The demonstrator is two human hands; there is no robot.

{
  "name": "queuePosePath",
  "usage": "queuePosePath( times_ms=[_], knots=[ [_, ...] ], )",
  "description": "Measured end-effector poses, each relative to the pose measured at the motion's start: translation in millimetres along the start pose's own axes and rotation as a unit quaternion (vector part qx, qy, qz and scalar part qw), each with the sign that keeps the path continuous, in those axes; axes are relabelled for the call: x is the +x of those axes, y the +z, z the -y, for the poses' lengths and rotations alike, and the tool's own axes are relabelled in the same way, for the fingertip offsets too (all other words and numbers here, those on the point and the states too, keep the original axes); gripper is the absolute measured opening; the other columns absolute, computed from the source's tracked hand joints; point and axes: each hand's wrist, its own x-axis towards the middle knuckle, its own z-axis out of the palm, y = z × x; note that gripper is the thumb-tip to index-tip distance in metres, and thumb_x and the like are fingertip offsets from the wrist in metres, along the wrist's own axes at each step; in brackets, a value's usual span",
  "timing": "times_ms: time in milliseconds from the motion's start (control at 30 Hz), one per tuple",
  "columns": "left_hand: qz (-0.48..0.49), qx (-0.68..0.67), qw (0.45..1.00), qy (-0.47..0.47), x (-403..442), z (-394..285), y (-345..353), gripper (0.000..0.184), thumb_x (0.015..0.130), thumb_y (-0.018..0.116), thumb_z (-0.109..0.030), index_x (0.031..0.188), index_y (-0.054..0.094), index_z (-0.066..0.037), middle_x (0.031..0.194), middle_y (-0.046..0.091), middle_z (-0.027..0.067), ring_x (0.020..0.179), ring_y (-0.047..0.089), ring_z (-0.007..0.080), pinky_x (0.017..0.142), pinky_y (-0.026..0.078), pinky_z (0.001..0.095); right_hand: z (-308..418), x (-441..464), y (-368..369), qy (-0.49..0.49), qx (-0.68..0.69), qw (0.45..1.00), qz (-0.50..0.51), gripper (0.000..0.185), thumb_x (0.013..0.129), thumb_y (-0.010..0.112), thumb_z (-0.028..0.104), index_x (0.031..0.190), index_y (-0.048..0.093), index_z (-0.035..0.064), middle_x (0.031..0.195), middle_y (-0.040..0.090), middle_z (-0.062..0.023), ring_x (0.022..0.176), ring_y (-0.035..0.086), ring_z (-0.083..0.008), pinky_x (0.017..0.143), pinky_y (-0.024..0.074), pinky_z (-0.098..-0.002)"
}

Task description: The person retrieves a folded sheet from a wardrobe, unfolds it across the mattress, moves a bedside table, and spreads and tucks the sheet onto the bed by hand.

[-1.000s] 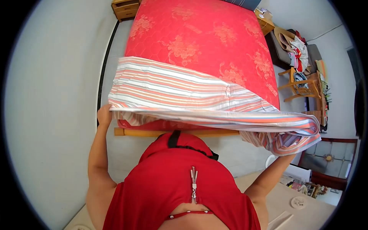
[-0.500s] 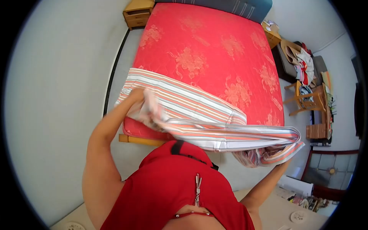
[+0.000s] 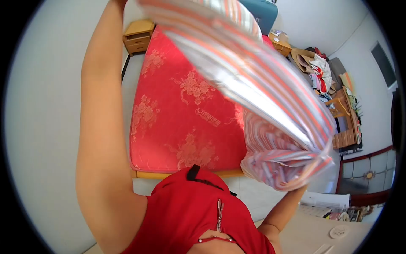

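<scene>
A striped bed sheet [image 3: 253,80] in white, orange and grey is raised in the air and blurred by motion, stretching from the top of the view down to the right. My left hand [image 3: 119,1] is at the top edge, mostly cut off, with the arm stretched far forward and the sheet's raised end beside it. Lower right, my right hand [image 3: 301,189] grips the bunched end of the sheet from below; cloth covers its fingers. Underneath lies a red mattress [image 3: 169,122] with a pale floral pattern, partly hidden by the sheet.
Wooden nightstands [image 3: 138,37] flank the bed's head, beside a blue-grey headboard [image 3: 262,15]. On the right are a seat piled with clothes [image 3: 322,74], a wooden chair [image 3: 338,107] and a desk. A wooden bed-frame edge [image 3: 146,174] lies just in front of me.
My left hand has swung up and forward, lifting the sheet off the mattress's near end into the air. My right hand stays low on the right, slightly nearer the middle, with the bunched cloth.
</scene>
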Motion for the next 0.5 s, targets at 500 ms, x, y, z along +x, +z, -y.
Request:
queuePosePath(
  times_ms=[500],
  knots=[
    [0.149, 0.019, 0.653, -0.742, -702, 100, 189, 0.04, 0.085, 0.058, -0.015, 0.124, 0.049, -0.006, 0.114, 0.056, 0.0058, 0.101, 0.055, 0.0189, 0.086, 0.045, 0.0348, -140, 10, 327, 0.127, -0.156, 0.916, 0.348, 0.033, 0.089, 0.056, 0.032, 0.094, 0.061, -0.0003, 0.075, 0.06, -0.0166, 0.065, 0.054, -0.023, 0.064, 0.0441, -0.0359]
  ],
)
